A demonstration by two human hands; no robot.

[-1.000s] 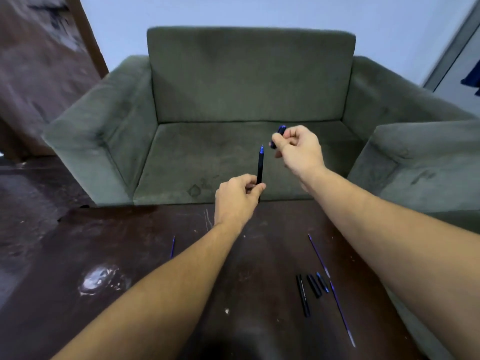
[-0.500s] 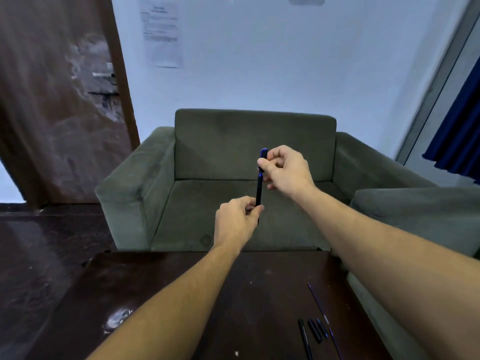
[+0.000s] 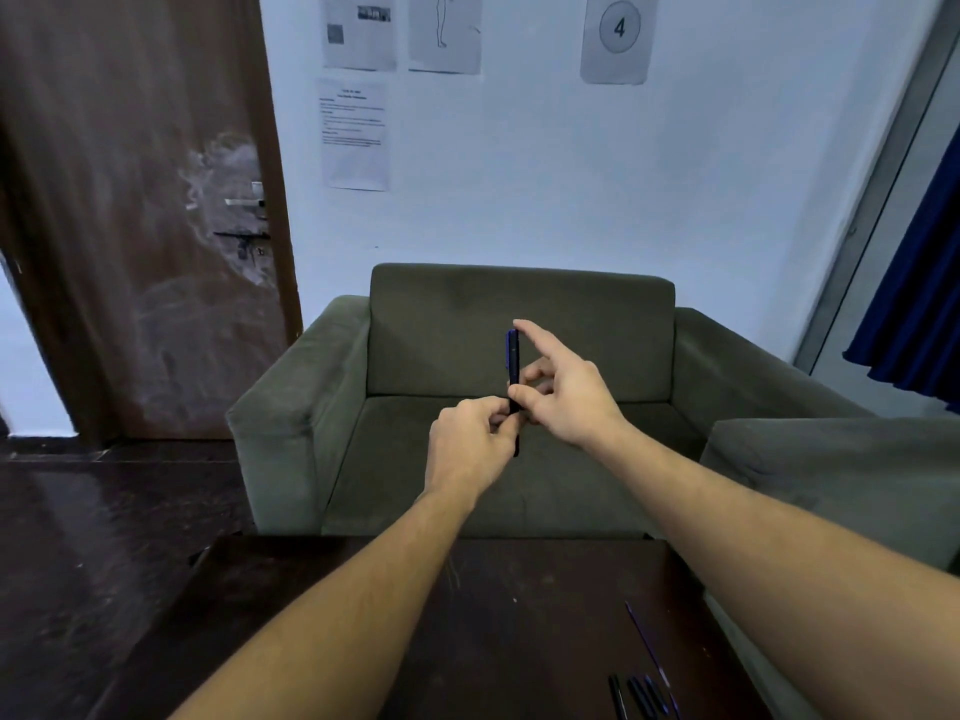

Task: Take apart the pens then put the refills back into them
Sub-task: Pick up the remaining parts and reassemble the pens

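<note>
I hold a black pen with a blue cap point(image 3: 513, 363) upright in front of me, above the table's far edge. My left hand point(image 3: 470, 444) pinches its lower part. My right hand point(image 3: 563, 392) grips the middle of the barrel between thumb and fingers, its index finger stretched up beside the cap. On the dark table point(image 3: 493, 641) at the lower right lie a thin blue refill point(image 3: 647, 641) and several black and blue pen parts point(image 3: 639, 696), partly cut off by the frame.
A green sofa point(image 3: 519, 330) stands just beyond the table, and a second green seat point(image 3: 841, 470) is at the right. A brown door point(image 3: 140, 226) is at the left, papers hang on the white wall, and a blue curtain point(image 3: 919, 314) is at far right.
The cap, held apart in my right hand a second ago, now sits on the pen's top. My right hand has slid down to the barrel. The camera has tilted upward.
</note>
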